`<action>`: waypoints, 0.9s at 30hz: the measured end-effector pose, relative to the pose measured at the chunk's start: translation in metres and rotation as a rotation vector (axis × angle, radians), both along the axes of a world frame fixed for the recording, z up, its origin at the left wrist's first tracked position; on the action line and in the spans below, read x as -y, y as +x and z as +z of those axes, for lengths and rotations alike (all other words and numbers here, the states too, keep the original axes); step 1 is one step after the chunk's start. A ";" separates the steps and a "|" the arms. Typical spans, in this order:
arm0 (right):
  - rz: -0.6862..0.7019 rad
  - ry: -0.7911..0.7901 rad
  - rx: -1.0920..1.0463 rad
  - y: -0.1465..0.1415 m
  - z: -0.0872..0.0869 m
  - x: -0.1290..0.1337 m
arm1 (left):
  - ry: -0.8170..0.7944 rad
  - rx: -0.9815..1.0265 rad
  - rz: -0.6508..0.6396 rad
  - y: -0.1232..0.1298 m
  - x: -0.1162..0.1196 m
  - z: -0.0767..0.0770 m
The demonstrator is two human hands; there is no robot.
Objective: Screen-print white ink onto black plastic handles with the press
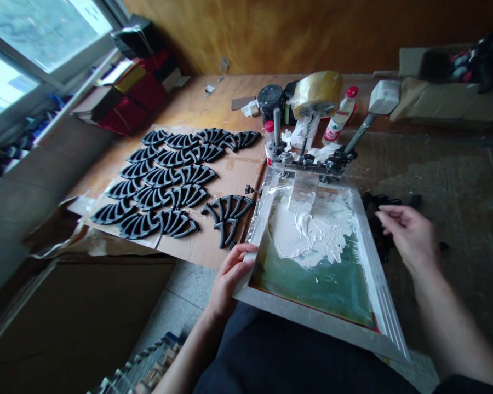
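The left hand (225,282) is clamped on the near left corner of a metal frame (308,319), its thumb over the rim. The right hand (414,238) hangs just beyond the frame's right side, thumb and fingers drawn near each other; it is blurred, so I cannot tell whether the tips meet or pinch something small. The frame reaches back from above the person's lap to knobbed clamps (308,160) at its far end. Inside it, thick white paste (285,230) covers much of the far part of a green screen (308,290), and a flat strip (304,189) lies over the paste. Under and beside the right hand, a few dark pieces (380,198) sit on the worktop (189,104). To the frame's left, many black fan-shaped pieces (133,226) already lie in rows on cardboard (240,175), with another small group apart, nearer the frame; the work looks well along, with those few at the right perhaps left to do. Behind the clamps stand a tape roll (320,93) and a red-capped bottle (340,115).
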State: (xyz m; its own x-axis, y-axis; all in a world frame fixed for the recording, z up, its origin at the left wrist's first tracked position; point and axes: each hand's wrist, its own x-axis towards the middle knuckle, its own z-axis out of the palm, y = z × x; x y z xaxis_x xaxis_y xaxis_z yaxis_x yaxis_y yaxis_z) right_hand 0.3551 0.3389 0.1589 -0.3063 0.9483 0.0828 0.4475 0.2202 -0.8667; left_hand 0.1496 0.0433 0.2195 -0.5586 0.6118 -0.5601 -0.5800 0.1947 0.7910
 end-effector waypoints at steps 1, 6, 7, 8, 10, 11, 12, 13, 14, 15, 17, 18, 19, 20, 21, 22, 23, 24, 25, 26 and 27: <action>0.073 0.093 -0.017 -0.011 0.007 -0.003 | 0.000 -0.001 -0.006 0.000 0.000 -0.001; 0.515 0.506 0.154 -0.103 0.050 -0.004 | 0.021 -0.009 -0.027 0.000 0.002 -0.005; 0.573 0.496 0.241 -0.119 0.056 -0.003 | 0.022 -0.013 -0.022 0.000 0.002 -0.006; 0.626 0.460 0.334 -0.131 0.060 -0.001 | 0.024 -0.015 -0.015 0.000 0.003 -0.008; 0.716 0.357 0.495 -0.143 0.067 0.005 | 0.033 -0.012 -0.008 0.000 0.004 -0.012; 0.749 0.321 0.541 -0.144 0.069 0.009 | 0.042 -0.004 -0.009 0.000 0.004 -0.014; 0.777 0.307 0.561 -0.141 0.070 0.013 | 0.053 0.004 -0.012 0.000 0.005 -0.017; 0.800 0.315 0.556 -0.137 0.070 0.019 | 0.066 0.010 -0.012 -0.001 0.005 -0.019; 0.819 0.334 0.535 -0.132 0.070 0.026 | 0.076 0.013 -0.008 -0.001 0.005 -0.021; 0.837 0.356 0.505 -0.126 0.068 0.033 | 0.081 0.015 -0.003 0.000 0.005 -0.022; 0.903 0.392 0.433 -0.113 0.064 0.046 | 0.080 0.016 0.013 0.000 0.005 -0.023; 0.946 0.403 0.392 -0.107 0.062 0.052 | 0.078 0.019 0.021 0.001 0.005 -0.024; 0.992 0.408 0.350 -0.102 0.060 0.056 | 0.076 0.022 0.029 0.002 0.005 -0.024; 1.039 0.413 0.308 -0.096 0.059 0.060 | 0.075 0.025 0.036 0.003 0.004 -0.025; 1.083 0.416 0.269 -0.091 0.059 0.062 | 0.077 0.027 0.044 0.003 0.004 -0.025; 1.123 0.417 0.238 -0.087 0.060 0.063 | 0.080 0.027 0.051 0.004 0.004 -0.025; 1.160 0.411 0.216 -0.083 0.063 0.063 | 0.082 0.026 0.057 0.004 0.005 -0.025; 1.193 0.397 0.204 -0.080 0.067 0.061 | 0.084 0.024 0.059 0.004 0.005 -0.025; 1.221 0.375 0.204 -0.078 0.071 0.059 | 0.083 0.021 0.058 0.004 0.005 -0.024; 1.243 0.344 0.219 -0.077 0.076 0.055 | 0.082 0.018 0.054 0.004 0.005 -0.023; 1.254 0.306 0.248 -0.077 0.080 0.049 | 0.081 0.013 0.049 0.003 0.005 -0.022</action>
State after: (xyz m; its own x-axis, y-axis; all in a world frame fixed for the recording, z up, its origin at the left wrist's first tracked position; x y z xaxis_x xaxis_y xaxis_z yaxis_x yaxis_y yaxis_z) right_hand 0.2785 0.2895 0.2393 -0.9977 -0.0361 0.0569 -0.0640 0.7714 -0.6331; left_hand 0.1531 0.0388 0.1974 -0.5817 0.6274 -0.5176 -0.5979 0.1016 0.7951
